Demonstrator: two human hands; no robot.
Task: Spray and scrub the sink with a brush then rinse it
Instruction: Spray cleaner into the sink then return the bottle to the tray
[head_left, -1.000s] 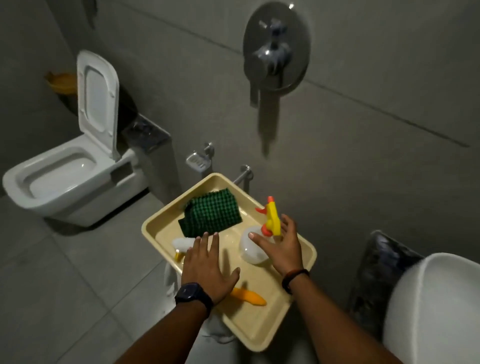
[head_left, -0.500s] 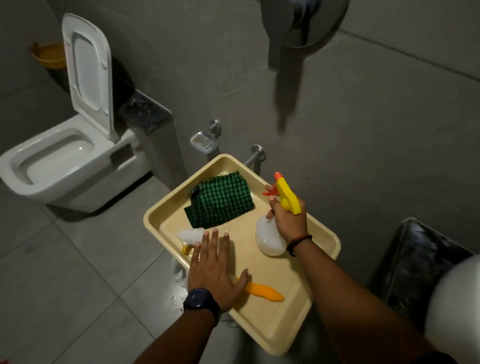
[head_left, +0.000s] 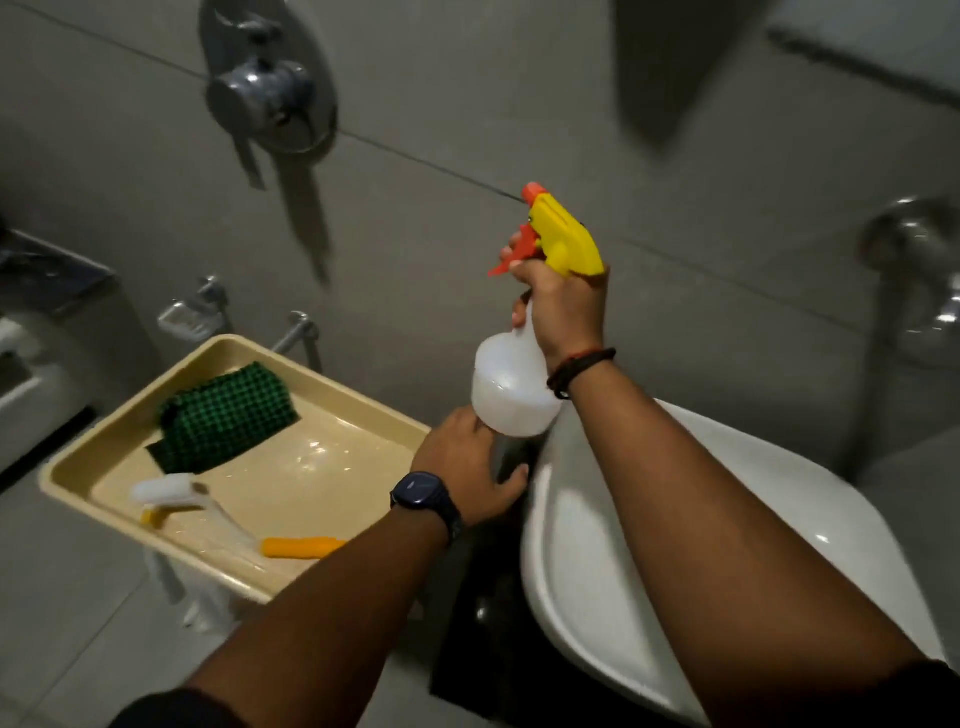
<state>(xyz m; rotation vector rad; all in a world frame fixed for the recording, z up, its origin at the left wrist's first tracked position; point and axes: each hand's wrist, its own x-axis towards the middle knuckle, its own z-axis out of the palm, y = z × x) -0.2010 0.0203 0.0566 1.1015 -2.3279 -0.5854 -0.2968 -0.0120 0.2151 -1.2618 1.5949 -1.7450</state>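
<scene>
The right hand (head_left: 563, 306) is closed around the neck of the spray bottle (head_left: 511, 389), a fingertip on the orange trigger, holding it in the air above the left rim of the white sink (head_left: 613, 587). The yellow nozzle head points up and away toward the wall, not down into the basin. The left hand (head_left: 467, 467) is loosely open, fingers spread, fingertips touching or very nearly touching the bottom of the bottle, holding nothing.

Further left, the beige tray (head_left: 98, 467) carries the 2 remaining items: the brush (head_left: 208, 512), white-headed with an orange handle, lying near the front edge, and a green checked cloth (head_left: 223, 415) toward the back.

Judging by this, the spraying step is about to start and nothing has been scrubbed. The main risk is aim: squeezed now, the spray would likely hit the wall or drift over the tray instead of the sink. The bottle hangs by its neck from 1 hand, so a slack grip could drop it onto the rim
</scene>
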